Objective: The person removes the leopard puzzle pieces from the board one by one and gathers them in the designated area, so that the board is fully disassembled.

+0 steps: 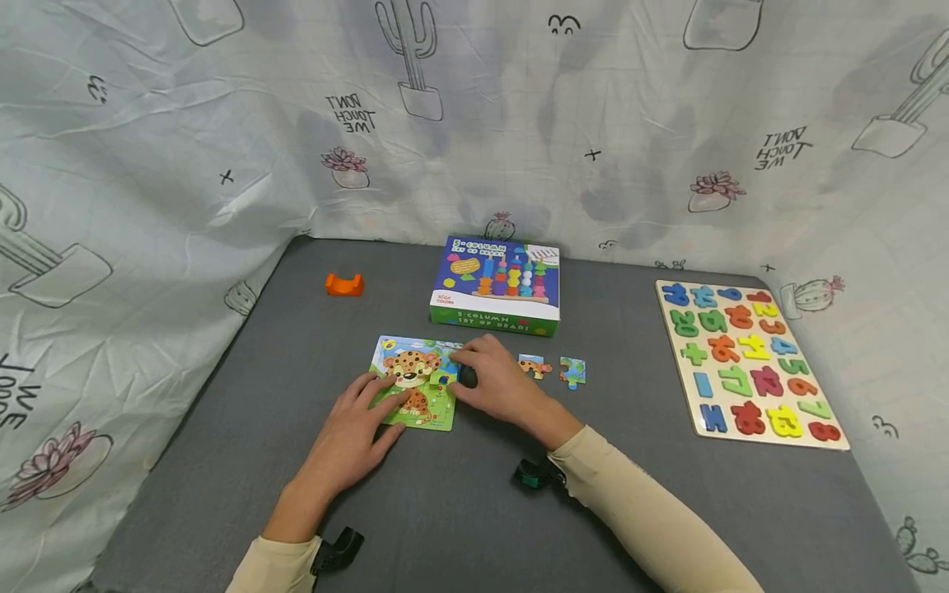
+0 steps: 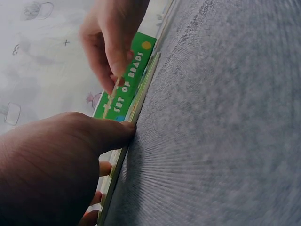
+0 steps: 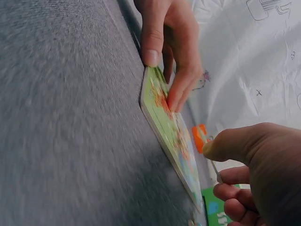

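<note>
A jigsaw puzzle board (image 1: 442, 418) with a spotted cub picture lies flat on the grey table. My left hand (image 1: 354, 431) rests on its left side, fingers spread over the picture and thumb at the near edge. Between thumb and fingers my right hand (image 1: 495, 380) pinches a puzzle piece (image 1: 442, 378) over the board's right part. Seen edge-on in the right wrist view, that thin piece (image 3: 216, 171) is tilted and raised above the board (image 3: 157, 123). Two loose pieces, one with orange spots (image 1: 532, 365) and one blue-green (image 1: 573, 372), lie to the right of my right hand.
Behind the board stands a bead-set box (image 1: 495, 319) with a green front side. An orange curved block (image 1: 344, 285) sits at the back left. On the right lies a wooden tray (image 1: 693, 409) of colourful letters and numbers. A patterned white cloth (image 1: 474, 123) hangs behind the table.
</note>
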Demonstrator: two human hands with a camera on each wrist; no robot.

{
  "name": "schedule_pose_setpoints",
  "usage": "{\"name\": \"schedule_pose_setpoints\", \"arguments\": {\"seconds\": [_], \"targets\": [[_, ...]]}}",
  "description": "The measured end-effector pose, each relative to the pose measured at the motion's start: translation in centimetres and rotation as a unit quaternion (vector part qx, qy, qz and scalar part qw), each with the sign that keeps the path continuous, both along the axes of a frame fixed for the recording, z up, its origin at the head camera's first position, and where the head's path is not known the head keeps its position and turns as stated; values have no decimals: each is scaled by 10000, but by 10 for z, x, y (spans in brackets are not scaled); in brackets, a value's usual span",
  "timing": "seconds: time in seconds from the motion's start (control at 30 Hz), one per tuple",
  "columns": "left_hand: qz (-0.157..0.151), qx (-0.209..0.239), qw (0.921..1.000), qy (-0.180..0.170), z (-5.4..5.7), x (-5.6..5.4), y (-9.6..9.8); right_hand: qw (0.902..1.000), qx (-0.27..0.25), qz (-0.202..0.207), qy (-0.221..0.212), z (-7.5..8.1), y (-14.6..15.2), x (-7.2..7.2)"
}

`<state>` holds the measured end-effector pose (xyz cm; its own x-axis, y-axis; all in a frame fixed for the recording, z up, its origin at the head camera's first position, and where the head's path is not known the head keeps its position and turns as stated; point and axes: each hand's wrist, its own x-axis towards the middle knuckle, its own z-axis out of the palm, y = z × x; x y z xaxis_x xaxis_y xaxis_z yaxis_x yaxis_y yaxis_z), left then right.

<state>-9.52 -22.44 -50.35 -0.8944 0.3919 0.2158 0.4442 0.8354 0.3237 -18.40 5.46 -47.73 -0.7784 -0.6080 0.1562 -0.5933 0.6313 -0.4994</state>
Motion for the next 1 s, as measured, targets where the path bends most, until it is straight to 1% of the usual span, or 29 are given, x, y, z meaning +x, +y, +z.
{"name": "schedule_pose_setpoints", "arguments": {"seconds": [0.17,0.3,0.57,0.8,1.0], "targets": [[24,-1,10000,-51,-1,0,0,9995,-245,-3,219,3,13,2],[63,11,9999,-105,0,1,-1,9989,-397,-30,257,4,24,6],[76,40,9999,-134,-1,1,0,9987,-392,-273,204,8,48,15],[55,86,9999,-80,-1,1,1,9975,-488,-385,339,11,70,24],[54,102,9999,-87,-1,1,0,9957,-545,-569,494,12,89,34]]}}
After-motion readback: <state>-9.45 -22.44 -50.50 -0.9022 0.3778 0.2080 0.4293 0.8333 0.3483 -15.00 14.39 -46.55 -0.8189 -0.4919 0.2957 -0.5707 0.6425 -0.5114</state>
